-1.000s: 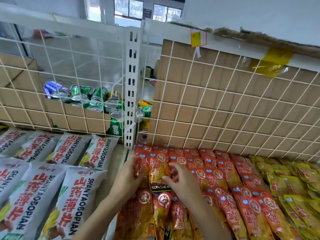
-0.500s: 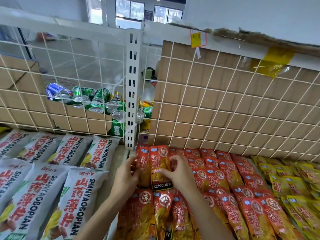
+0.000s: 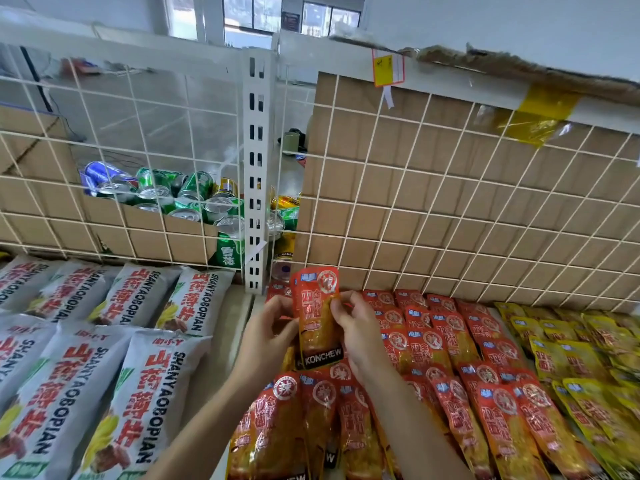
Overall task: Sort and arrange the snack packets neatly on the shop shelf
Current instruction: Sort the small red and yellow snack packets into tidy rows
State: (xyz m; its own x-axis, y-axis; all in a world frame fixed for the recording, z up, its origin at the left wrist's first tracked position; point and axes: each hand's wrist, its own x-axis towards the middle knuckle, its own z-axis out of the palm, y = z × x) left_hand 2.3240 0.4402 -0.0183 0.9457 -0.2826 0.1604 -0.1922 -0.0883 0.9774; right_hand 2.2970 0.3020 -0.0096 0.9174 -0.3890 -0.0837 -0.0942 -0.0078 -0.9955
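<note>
Holding one red-orange snack packet point(image 3: 317, 317) upright between them, both hands are at the far left corner of the red section of the shelf point(image 3: 230, 344). The left hand point(image 3: 268, 337) pinches the packet's left edge between thumb and curled fingers. The right hand point(image 3: 360, 341) pinches its right edge higher up, fingers curled over the front. The packet is lifted above the lying rows, its top in front of the foot of the wire grid point(image 3: 450, 216) at the far side and its black KONCHEW band at the near end.

Under the hands and to the right, matching red packets point(image 3: 453, 358) lie in overlapping rows. Yellow packets point(image 3: 571, 362) lie further right. To the left, across a bare strip of shelf, white packets point(image 3: 138, 375) printed SHANYAOBOPIAN lie in two rows.

A white slotted post point(image 3: 256, 168) rises at the far edge between the two sections. Behind the grid on the left, drink cans point(image 3: 180, 195) are heaped behind a low cardboard wall. On the right, a brown cardboard sheet point(image 3: 415, 161) backs the grid, and a yellow price tag point(image 3: 386, 69) hangs from the top rail.
</note>
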